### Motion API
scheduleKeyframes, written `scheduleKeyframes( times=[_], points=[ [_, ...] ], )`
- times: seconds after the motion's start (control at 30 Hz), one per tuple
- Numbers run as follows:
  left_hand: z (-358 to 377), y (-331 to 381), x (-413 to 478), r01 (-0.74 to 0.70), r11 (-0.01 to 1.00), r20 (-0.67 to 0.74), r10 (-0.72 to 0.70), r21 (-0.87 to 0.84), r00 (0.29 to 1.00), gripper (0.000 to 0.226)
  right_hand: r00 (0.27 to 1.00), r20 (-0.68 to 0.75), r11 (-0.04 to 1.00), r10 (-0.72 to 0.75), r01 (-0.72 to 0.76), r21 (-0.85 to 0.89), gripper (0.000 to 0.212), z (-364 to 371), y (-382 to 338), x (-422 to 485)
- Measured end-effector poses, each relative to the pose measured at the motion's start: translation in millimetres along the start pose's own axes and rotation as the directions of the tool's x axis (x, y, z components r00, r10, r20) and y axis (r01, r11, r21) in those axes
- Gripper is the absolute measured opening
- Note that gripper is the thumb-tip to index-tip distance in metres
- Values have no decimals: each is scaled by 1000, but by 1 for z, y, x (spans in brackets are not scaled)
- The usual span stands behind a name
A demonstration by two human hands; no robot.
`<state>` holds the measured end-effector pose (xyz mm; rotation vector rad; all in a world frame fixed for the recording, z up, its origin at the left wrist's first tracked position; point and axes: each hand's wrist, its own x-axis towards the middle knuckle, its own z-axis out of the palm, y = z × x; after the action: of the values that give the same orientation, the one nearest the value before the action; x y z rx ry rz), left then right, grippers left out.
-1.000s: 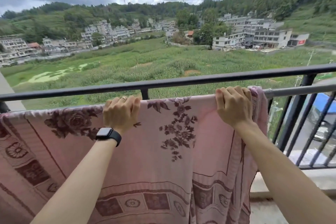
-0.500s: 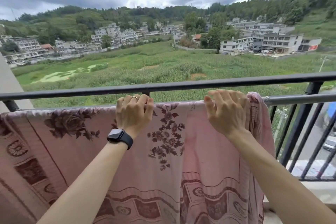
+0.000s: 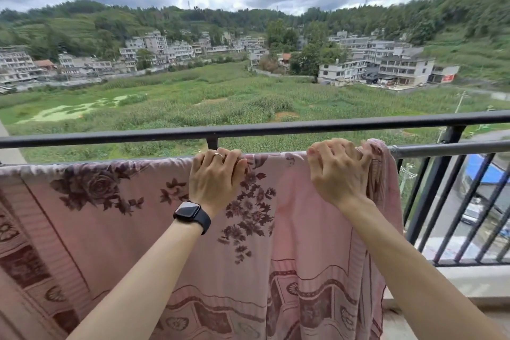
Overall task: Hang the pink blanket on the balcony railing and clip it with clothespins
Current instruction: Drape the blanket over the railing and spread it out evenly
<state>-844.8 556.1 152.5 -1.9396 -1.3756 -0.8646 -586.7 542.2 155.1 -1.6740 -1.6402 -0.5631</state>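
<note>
The pink blanket with dark red flowers hangs over the lower grey bar of the balcony railing and covers it from the far left to right of centre. My left hand, with a ring and a black watch on the wrist, curls over the blanket's top fold at the bar. My right hand grips the fold near the blanket's bunched right edge. No clothespin is in sight.
A black top rail runs across just above and beyond the hands. Black vertical bars stand at the right, with a street and cars far below. A concrete ledge lies under them.
Both hands have slid along the bar; the left hand moved right toward the flower sprig and the right hand's fingers have curled tighter. The view shifted slightly.
</note>
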Motion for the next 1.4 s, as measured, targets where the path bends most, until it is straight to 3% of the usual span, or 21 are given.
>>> scheduleKeyframes(
  times=[0.13,0.27,0.4,0.53,0.63,0.7,0.8,0.9,1.03,1.13,1.27,1.4],
  points=[
    [-11,-29,4,-6,998,50,3,57,999,47,991,50,993,-122,122,6,51,6,-25,4],
    [-16,-67,1,-47,992,56,41,115,998,53,973,-78,969,-215,203,-139,44,4,1,14],
    [-22,-97,-3,-18,993,41,13,120,999,53,965,-224,980,-134,96,-175,46,3,23,27],
    [-40,-140,-16,127,982,75,-138,139,988,53,958,-285,979,31,-87,-185,59,-2,58,26],
    [-48,-139,-16,237,962,105,-251,133,962,52,957,-255,977,136,-172,-125,58,-4,42,27],
    [-46,-113,-3,260,961,99,-268,92,958,49,971,-215,992,106,-117,-40,43,1,5,26],
    [-36,-57,18,167,986,119,-164,-12,979,45,994,-111,996,16,-5,94,36,14,-50,18],
    [-20,-20,27,74,996,148,-67,-42,987,44,998,-66,992,-3,11,125,37,22,-62,14],
    [-14,-42,20,-42,998,128,36,44,991,42,994,-114,1000,1,3,29,41,7,2,19],
    [-15,-87,8,1,996,86,-9,93,996,44,994,-105,999,-4,-2,-55,47,-10,44,24],
    [-24,-112,-8,109,989,60,-116,102,991,43,990,-96,995,99,-98,11,39,-11,18,25],
    [-24,-67,10,89,995,8,-88,-40,996,41,999,-46,998,-21,24,62,43,3,-36,21]
  ],
)
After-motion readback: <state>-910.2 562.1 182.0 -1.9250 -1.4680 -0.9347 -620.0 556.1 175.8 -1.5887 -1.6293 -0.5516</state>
